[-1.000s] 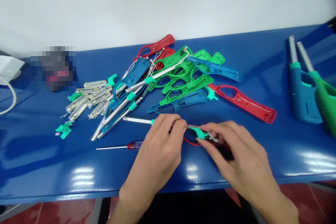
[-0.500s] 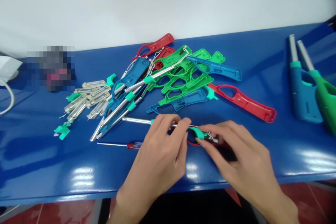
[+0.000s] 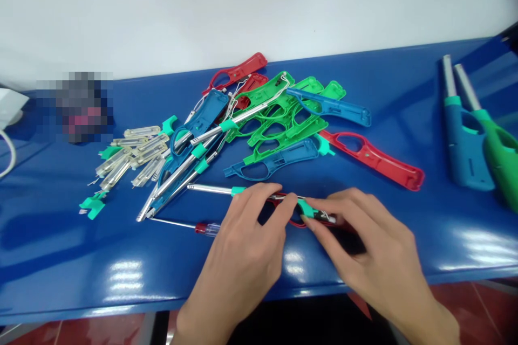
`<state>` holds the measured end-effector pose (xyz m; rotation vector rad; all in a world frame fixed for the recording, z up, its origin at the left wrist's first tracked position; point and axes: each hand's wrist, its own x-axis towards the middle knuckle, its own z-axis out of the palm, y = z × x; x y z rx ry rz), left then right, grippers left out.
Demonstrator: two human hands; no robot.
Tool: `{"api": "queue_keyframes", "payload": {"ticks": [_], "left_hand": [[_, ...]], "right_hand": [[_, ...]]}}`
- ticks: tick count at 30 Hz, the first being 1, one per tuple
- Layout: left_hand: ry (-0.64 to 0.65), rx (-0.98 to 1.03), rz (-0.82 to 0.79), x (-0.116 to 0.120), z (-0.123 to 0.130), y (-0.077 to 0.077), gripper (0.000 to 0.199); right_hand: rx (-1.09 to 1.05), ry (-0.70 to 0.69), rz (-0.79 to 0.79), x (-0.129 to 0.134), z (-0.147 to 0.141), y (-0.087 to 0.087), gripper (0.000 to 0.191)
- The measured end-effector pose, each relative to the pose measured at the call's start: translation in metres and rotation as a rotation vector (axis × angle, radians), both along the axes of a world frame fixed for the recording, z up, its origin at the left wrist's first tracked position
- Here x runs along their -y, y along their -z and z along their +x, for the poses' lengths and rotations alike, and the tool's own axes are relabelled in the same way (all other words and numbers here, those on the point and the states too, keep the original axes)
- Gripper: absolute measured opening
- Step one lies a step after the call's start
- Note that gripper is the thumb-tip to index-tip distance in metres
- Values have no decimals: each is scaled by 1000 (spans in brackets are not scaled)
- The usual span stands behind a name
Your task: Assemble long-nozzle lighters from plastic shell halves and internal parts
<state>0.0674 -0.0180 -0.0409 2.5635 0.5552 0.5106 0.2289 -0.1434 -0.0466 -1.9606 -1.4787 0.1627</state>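
Observation:
My left hand (image 3: 251, 242) is closed on an opened lighter with a long metal tube (image 3: 208, 189), its fingers over the section behind the teal collar (image 3: 238, 191). A red casing half (image 3: 298, 223) shows beneath, partly hidden by both hands. Thumb and fingers of my right hand (image 3: 374, 240) pinch the teal trigger (image 3: 306, 208) at the finger loop. Beside it lies a dark igniter with white wire (image 3: 325, 216). A screwdriver (image 3: 207, 229) with a red and clear handle rests on the blue table, its handle end hidden behind my left hand.
Green casing halves (image 3: 275, 129) lie in a pile with blue and red ones. Metal tubes (image 3: 178, 178) and clear fuel tanks (image 3: 117, 167) are heaped to the left. At far right lie a blue lighter (image 3: 465, 145) and a green lighter (image 3: 499, 145). A white wall (image 3: 259, 5) stands behind.
The trigger sits slightly lower and flatter against the red casing half under my right fingers. My left fingertips have shifted slightly down and right. The piles stay as they were.

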Motion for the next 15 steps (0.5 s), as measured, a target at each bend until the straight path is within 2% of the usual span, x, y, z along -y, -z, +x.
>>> {"api": "queue_keyframes", "payload": {"ticks": [11, 15], "left_hand": [[9, 53, -9, -2, 2, 3, 33], [1, 55, 4, -2, 3, 5, 36]], "right_hand": [[49, -4, -23, 0, -3, -3, 16], [63, 6, -29, 0, -3, -1, 18]]}}
